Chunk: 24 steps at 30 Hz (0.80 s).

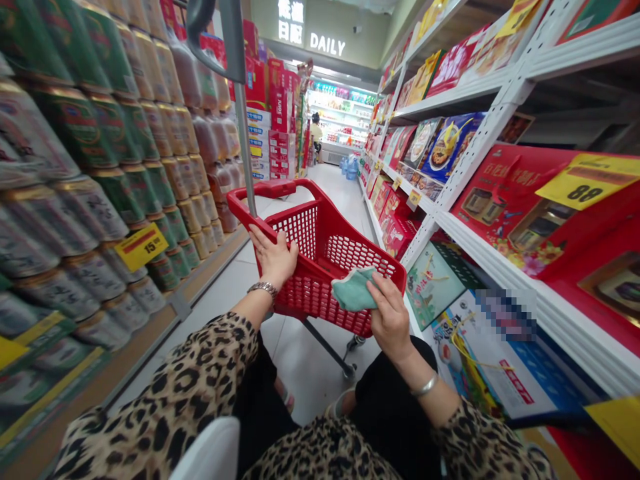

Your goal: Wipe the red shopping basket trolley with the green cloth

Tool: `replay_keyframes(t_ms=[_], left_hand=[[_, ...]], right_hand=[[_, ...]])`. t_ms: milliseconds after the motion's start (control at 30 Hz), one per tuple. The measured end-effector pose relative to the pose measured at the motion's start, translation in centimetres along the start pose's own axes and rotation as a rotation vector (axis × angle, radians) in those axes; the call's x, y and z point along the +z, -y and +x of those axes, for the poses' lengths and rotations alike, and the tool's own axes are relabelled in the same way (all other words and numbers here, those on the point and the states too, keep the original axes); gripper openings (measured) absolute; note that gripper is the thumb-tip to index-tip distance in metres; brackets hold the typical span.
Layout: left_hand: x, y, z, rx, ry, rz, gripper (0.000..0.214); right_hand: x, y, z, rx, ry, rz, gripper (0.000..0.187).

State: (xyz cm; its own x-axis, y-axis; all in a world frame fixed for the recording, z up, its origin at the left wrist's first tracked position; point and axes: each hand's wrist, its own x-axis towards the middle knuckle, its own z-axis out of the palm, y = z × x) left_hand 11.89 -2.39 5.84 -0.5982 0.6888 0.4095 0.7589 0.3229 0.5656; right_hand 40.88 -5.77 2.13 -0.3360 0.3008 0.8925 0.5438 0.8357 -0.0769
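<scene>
A red plastic shopping basket (327, 247) on wheels stands in a shop aisle right before me. My left hand (274, 257) grips its near-left rim, fingers curled over the edge; a metal watch sits on that wrist. My right hand (390, 317) is closed on a green cloth (354, 290) and presses it against the basket's near-right rim. A bracelet shows on the right wrist. My sleeves are leopard print. The basket's grey handle pole (244, 120) rises at its left side.
Shelves of stacked cans (90, 193) with a yellow price tag (141, 247) line the left. White shelves (505, 267) of red and blue gift boxes line the right. The pale floor (345, 190) runs ahead to a person standing far down the aisle (316, 133).
</scene>
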Motion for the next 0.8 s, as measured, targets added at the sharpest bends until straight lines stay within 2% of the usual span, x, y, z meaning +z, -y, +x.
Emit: replay_keyframes(t_ms=[133, 267, 367, 533, 800], left_hand=[[0.0, 0.0, 0.0, 0.006, -0.001, 0.000, 0.049], [0.0, 0.0, 0.0, 0.012, -0.012, -0.003, 0.049], [0.0, 0.1, 0.1, 0.013, -0.015, -0.008, 0.048], [0.0, 0.6, 0.5, 0.000, -0.003, -0.004, 0.047], [-0.7, 1.1, 0.8, -0.008, 0.037, 0.003, 0.048]], right_hand=[[1.2, -1.2, 0.2, 0.079, 0.060, -0.045, 0.057], [3.6, -3.0, -1.1, 0.332, 0.240, 0.019, 0.045], [4.2, -3.8, -1.5, 0.456, 0.323, 0.125, 0.040], [3.1, -3.9, -0.8, 0.343, 0.422, 0.222, 0.036], [2.4, -3.4, -2.1, 0.037, 0.383, -0.030, 0.042]])
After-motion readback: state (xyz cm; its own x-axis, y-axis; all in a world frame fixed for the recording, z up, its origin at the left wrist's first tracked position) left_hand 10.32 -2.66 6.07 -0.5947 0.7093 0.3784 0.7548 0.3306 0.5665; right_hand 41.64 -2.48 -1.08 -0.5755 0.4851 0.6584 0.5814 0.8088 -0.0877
